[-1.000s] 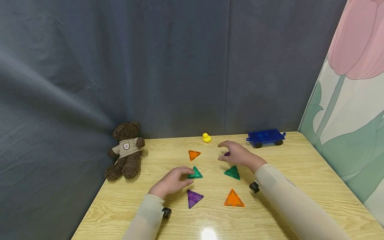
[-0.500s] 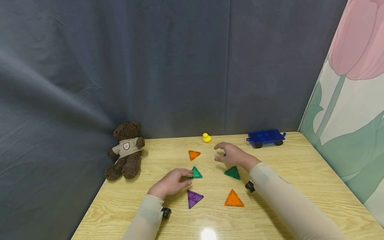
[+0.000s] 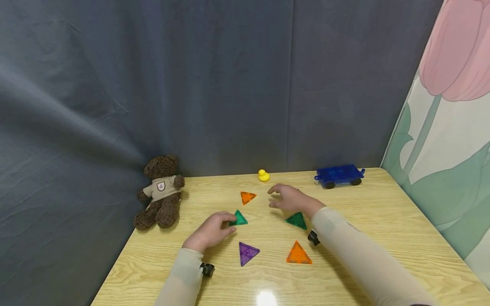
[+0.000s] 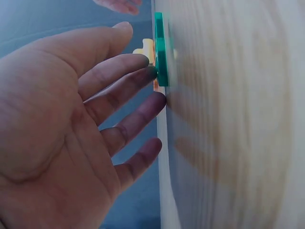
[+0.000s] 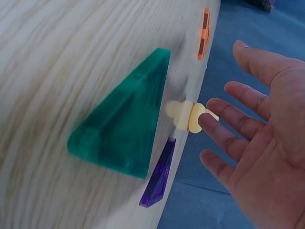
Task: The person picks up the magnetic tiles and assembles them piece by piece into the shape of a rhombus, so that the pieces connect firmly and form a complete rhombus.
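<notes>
My left hand (image 3: 209, 231) has its fingertips on the left green triangle tile (image 3: 239, 218), which lies flat on the table. In the left wrist view its fingers are loosely extended, with fingertips right at that green tile's edge. My right hand (image 3: 292, 199) hovers farther back with fingers spread and nothing between them. Below it lies a purple triangle tile (image 5: 159, 179), mostly hidden by the hand in the head view. Another green triangle tile (image 3: 297, 220) sits just in front of the right hand. A second purple triangle tile (image 3: 247, 253) lies right of my left wrist.
An orange triangle tile (image 3: 298, 254) lies near the front, another orange tile (image 3: 247, 197) farther back. Along the table's rear stand a yellow duck (image 3: 263, 175) and a blue wheeled wagon (image 3: 340, 176). A brown teddy bear (image 3: 157, 213) sits at the left edge.
My left hand has slid the left green tile a little to the left. The right hand has drifted left over the table, away from above the purple tile, holding nothing.
</notes>
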The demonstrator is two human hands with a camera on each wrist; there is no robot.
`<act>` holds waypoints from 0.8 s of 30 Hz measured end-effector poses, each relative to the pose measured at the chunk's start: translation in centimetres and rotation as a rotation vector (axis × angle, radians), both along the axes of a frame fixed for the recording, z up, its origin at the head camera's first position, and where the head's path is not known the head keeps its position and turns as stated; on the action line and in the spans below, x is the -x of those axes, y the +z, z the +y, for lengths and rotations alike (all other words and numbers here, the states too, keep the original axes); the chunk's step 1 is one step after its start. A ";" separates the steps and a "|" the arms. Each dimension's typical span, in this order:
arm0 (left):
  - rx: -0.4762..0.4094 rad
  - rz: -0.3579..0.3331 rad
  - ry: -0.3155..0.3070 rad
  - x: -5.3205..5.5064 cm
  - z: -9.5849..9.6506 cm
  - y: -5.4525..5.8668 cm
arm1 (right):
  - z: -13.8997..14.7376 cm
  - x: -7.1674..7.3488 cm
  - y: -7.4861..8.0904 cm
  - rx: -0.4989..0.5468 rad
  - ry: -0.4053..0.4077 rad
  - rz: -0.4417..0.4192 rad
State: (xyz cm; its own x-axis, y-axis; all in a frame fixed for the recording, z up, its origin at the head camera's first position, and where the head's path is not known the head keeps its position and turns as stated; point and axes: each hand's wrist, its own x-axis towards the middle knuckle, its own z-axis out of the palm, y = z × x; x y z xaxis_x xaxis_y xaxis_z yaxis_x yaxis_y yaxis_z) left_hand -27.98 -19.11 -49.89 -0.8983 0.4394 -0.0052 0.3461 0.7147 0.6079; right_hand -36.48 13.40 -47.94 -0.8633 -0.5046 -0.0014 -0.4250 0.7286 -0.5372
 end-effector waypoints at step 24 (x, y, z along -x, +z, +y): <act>-0.054 0.028 0.092 0.6 -2.5 -1.0 | -3.5 0.9 -1.3 0.193 -0.015 -0.180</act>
